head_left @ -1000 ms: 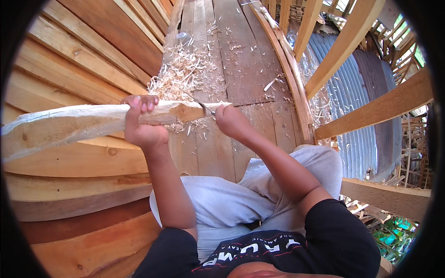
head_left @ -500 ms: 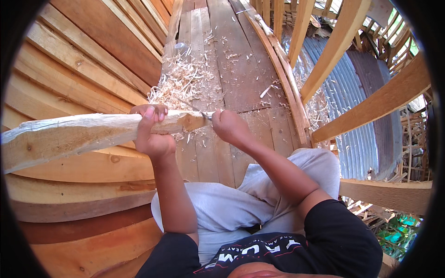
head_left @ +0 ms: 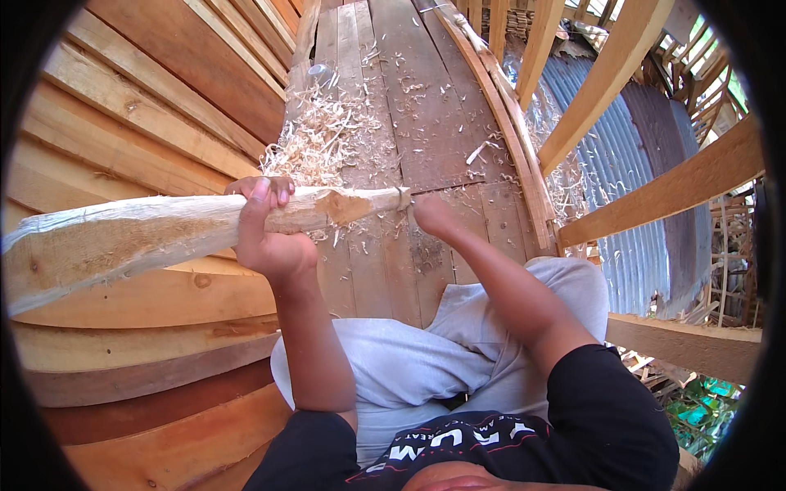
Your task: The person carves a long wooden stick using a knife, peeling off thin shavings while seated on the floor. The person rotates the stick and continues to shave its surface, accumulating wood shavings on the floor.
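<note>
A long, roughly hewn piece of wood (head_left: 155, 225) extends from the left edge across in front of me, narrowing to a pale end at the right. My left hand (head_left: 274, 237) is closed around it near the middle, with fingers over the top and thumb along the near side. At the narrow end, my right hand (head_left: 435, 216) is a closed fist on what looks like a knife (head_left: 404, 199). Only a small dark part of it shows against the wood's tip; the fist covers the handle.
Curled wood shavings (head_left: 319, 135) are heaped on the plank floor (head_left: 417, 90), beside a clear cup (head_left: 320, 75). Stacked boards (head_left: 139, 98) wall in the left side. To the right are slanted wooden posts (head_left: 606, 82) and corrugated metal sheets (head_left: 626, 164).
My right hand has moved right along the wood to its tip, taking the knife with it. The thin blade, visible beyond the wood before, is now mostly hidden. My left hand keeps its grip.
</note>
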`<action>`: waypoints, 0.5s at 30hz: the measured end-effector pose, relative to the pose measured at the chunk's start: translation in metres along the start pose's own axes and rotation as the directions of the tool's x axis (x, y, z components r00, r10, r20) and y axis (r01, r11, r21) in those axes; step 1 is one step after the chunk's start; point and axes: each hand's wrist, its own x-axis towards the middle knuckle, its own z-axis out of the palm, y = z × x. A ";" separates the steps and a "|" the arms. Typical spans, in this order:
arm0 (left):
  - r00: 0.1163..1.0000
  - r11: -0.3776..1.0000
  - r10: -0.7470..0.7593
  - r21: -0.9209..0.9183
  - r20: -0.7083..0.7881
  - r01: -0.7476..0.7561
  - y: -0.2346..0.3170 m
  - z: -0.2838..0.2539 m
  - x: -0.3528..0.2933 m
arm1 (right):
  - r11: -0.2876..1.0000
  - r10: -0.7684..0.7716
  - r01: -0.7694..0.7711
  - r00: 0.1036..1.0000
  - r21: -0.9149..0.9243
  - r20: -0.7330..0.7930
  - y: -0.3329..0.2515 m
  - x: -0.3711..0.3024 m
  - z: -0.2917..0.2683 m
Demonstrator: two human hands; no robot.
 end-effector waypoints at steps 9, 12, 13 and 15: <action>1.000 1.000 0.012 0.027 0.005 -0.012 0.001 -0.010 0.000 | 0.955 0.063 -0.065 0.998 0.291 0.013 -0.079 -0.025 -0.018; 0.999 1.000 -0.007 0.000 -0.035 0.007 0.001 -0.010 0.009 | 0.998 -0.018 0.019 1.000 0.053 -0.017 -0.032 -0.016 -0.015; 1.000 1.000 -0.008 -0.001 -0.030 0.008 0.001 -0.011 0.009 | 0.995 -0.086 0.087 0.996 -0.039 0.027 -0.027 -0.010 -0.015; 1.000 1.000 0.003 0.006 0.014 -0.003 0.003 -0.016 0.009 | 0.994 -0.092 0.095 0.994 -0.047 0.066 -0.060 -0.022 -0.022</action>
